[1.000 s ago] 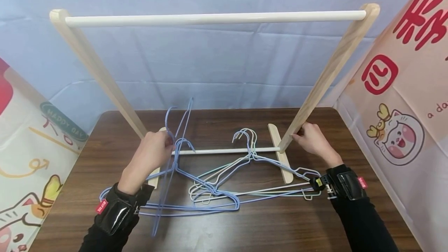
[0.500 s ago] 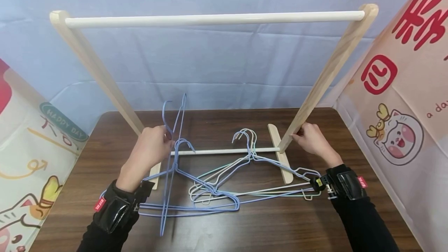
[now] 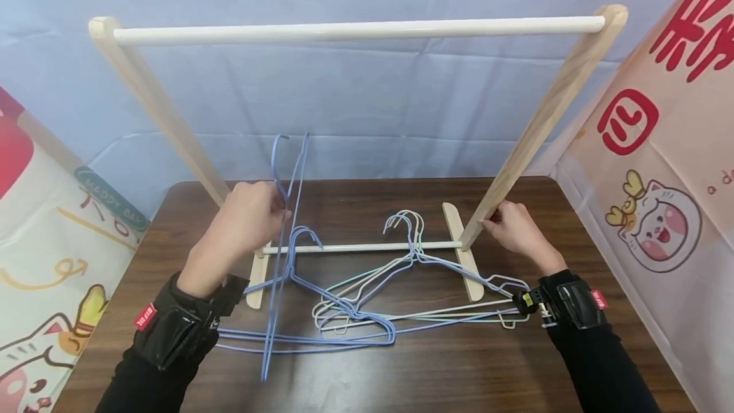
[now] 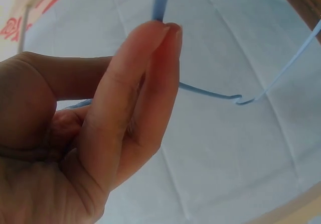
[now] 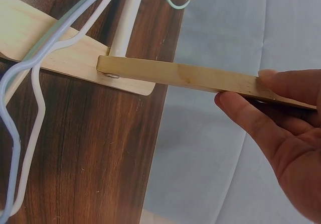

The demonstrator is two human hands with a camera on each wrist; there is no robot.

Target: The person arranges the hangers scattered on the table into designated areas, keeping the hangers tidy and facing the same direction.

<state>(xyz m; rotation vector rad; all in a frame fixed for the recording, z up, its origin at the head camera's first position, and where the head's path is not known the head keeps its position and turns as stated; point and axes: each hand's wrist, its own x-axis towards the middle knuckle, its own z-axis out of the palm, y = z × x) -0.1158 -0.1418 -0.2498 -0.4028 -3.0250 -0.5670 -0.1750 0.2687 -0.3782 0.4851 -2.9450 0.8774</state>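
Observation:
My left hand point(image 3: 243, 218) pinches a blue wire clothes hanger point(image 3: 273, 158) just below its hook. This hanger hangs upright, seen nearly edge-on, in front of the rack's left post point(image 3: 157, 107). In the left wrist view the thumb and fingertips meet around the blue wire point(image 4: 161, 3). My right hand point(image 3: 518, 231) grips the lower part of the rack's right wooden post point(image 3: 541, 120); the right wrist view shows thumb and fingers on either side of that post point(image 5: 185, 75). The white top bar point(image 3: 355, 31) runs bare between both posts.
More blue hangers point(image 3: 367, 320) lie on the brown table point(image 3: 367, 384), overlapping a group of white, green and blue hangers point(image 3: 415, 260) to the right. Behind them runs the rack's white lower bar point(image 3: 355, 248). The wooden feet point(image 3: 256, 279) rest on the tabletop. A pale blue cloth point(image 3: 355, 101) hangs behind.
My left hand has risen and shifted slightly left, lifting the blue hanger, which has also swung more upright. My right hand stays on the right post.

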